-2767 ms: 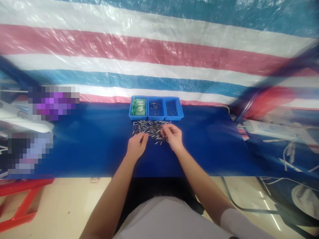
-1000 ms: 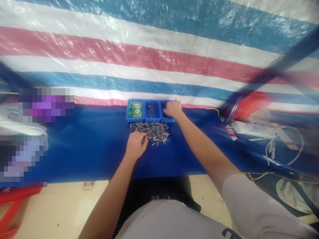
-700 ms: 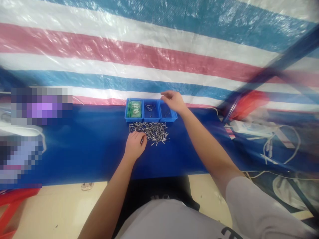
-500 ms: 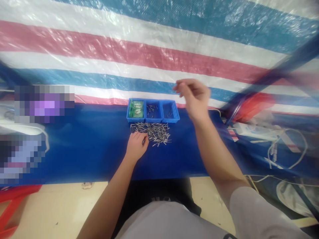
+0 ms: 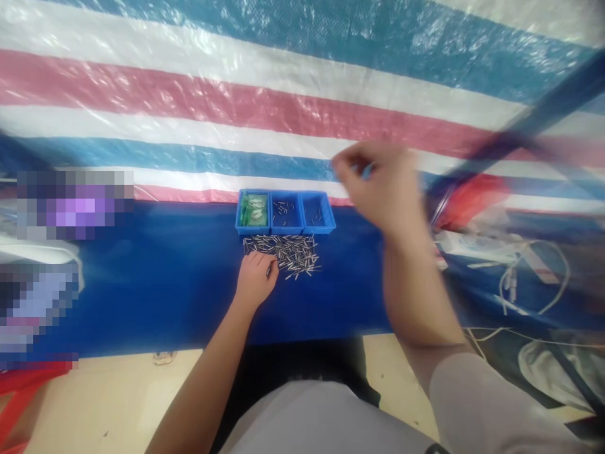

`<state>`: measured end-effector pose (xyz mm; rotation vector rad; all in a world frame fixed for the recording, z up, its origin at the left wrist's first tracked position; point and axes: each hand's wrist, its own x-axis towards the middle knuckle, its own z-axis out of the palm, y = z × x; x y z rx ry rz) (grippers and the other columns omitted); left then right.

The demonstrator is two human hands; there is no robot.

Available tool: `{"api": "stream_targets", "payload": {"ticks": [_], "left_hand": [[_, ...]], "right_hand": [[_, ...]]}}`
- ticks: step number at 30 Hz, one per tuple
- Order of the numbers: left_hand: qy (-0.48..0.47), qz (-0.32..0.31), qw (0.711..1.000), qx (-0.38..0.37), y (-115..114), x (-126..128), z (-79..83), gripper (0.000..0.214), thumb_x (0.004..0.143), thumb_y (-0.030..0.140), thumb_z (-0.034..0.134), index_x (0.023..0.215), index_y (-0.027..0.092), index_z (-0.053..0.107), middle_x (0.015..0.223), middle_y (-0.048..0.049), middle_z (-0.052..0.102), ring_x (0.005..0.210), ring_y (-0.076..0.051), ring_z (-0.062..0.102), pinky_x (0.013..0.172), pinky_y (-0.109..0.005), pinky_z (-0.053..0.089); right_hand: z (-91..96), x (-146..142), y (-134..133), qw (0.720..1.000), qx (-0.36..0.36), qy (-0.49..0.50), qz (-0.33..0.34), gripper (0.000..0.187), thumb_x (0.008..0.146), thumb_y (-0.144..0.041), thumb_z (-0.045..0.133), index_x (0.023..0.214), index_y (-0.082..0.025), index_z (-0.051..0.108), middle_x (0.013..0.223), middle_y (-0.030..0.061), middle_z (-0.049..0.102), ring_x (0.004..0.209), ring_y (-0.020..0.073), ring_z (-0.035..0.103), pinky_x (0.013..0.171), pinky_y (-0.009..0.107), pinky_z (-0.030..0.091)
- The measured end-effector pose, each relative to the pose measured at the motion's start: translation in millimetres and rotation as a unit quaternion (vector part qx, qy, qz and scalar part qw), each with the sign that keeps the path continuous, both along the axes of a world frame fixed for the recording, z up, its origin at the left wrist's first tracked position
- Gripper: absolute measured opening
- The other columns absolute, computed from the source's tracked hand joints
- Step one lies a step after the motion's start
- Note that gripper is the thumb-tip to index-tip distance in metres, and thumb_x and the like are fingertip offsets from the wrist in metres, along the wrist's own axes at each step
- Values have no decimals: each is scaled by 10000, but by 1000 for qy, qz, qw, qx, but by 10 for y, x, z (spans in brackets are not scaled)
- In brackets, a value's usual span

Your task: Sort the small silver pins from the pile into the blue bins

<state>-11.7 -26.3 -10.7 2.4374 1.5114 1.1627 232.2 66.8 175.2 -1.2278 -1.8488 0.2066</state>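
Note:
A pile of small thin metal pins (image 5: 295, 252) lies on the blue tabletop. My left hand (image 5: 256, 277) rests at the near left edge of this pile, its fingers curled; what they hold, if anything, is hidden. Raised above the table on the right is my right hand (image 5: 378, 183), blurred, with thumb and fingertips brought together; nothing can be made out between them. Behind the pile stands a blue tray with three compartments (image 5: 286, 231). Green-and-clear plastic packets (image 5: 255, 209) fill its left compartment. Several loose pins lie in the middle one, and a few in the right one.
A striped plastic sheet (image 5: 212, 113) hangs behind the blue table (image 5: 155, 284). White cables and a power strip (image 5: 477, 246) lie at the right, near a red bag (image 5: 479, 202) and a dark metal post. Pixelated objects sit at the left, above a red stool (image 5: 28, 384).
My right hand has shifted slightly right and turned, still raised and pinched. My left hand stays at the pile. The whole view has moved a little.

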Motion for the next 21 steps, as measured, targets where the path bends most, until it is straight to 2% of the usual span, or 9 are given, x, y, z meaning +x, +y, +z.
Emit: {"api": "stream_targets", "payload": {"ticks": [1,2,4,6,8,10,15,19,21], "left_hand": [[2,1,1000,3,1,3,0,108,908,206,534,948,200,634,890,-58,692,894,-210,592,769,-358,424],[3,3,1000,5,2,6,-2,109,908,208,534,945,199,635,888,-61,691,889,-211,592,768,-360,422],[6,7,1000,9,6,11,-7,110,908,209,532,938,199,637,884,-64,691,882,-213,592,766,-362,418],[4,9,1000,9,9,12,-12,112,909,209,527,934,200,636,880,-63,691,875,-212,593,764,-363,417],[2,7,1000,5,11,11,-15,116,909,209,523,937,202,635,876,-62,691,870,-211,594,765,-365,419],[0,6,1000,2,10,8,-14,119,911,210,520,940,204,635,875,-61,691,869,-210,596,772,-368,422],[-4,5,1000,3,4,7,-11,121,911,212,517,948,206,632,880,-60,691,880,-210,601,789,-372,428],[-3,6,1000,1,7,11,-20,123,912,209,511,949,203,628,879,-58,689,873,-208,600,782,-368,425],[-1,7,1000,1,9,10,-23,119,914,206,511,948,198,625,880,-56,691,868,-205,598,775,-364,424]], "right_hand": [[-123,-37,85,993,-63,-89,-46,235,932,-367,588,977,-167,705,956,84,703,968,257,676,884,453,552],[-278,-72,177,971,-133,-174,-92,215,911,-324,616,969,-138,705,956,118,708,961,285,676,872,470,549],[-631,-125,360,911,-251,-284,-160,210,870,-242,647,1005,-89,697,1003,190,706,977,335,674,842,474,545],[-943,-146,505,883,-280,-328,-188,262,887,-218,606,1101,-83,675,1094,216,688,1030,338,664,852,441,533],[-1137,-148,593,872,-282,-348,-196,293,904,-243,582,1135,-87,672,1145,224,674,1074,326,647,868,404,519],[-1213,-153,636,864,-272,-373,-202,290,900,-209,566,1130,-81,687,1143,241,672,1109,329,625,873,393,507],[-1208,-216,673,870,-249,-387,-179,272,850,-90,559,1070,-69,718,1064,240,696,1169,336,586,964,412,451],[-1201,-237,691,876,-243,-378,-174,276,825,-121,591,1066,-93,722,1067,213,704,1129,319,606,958,402,458],[-1173,-242,695,889,-244,-347,-175,275,821,-156,595,1062,-129,724,1067,176,714,1088,304,625,925,395,479]]}}
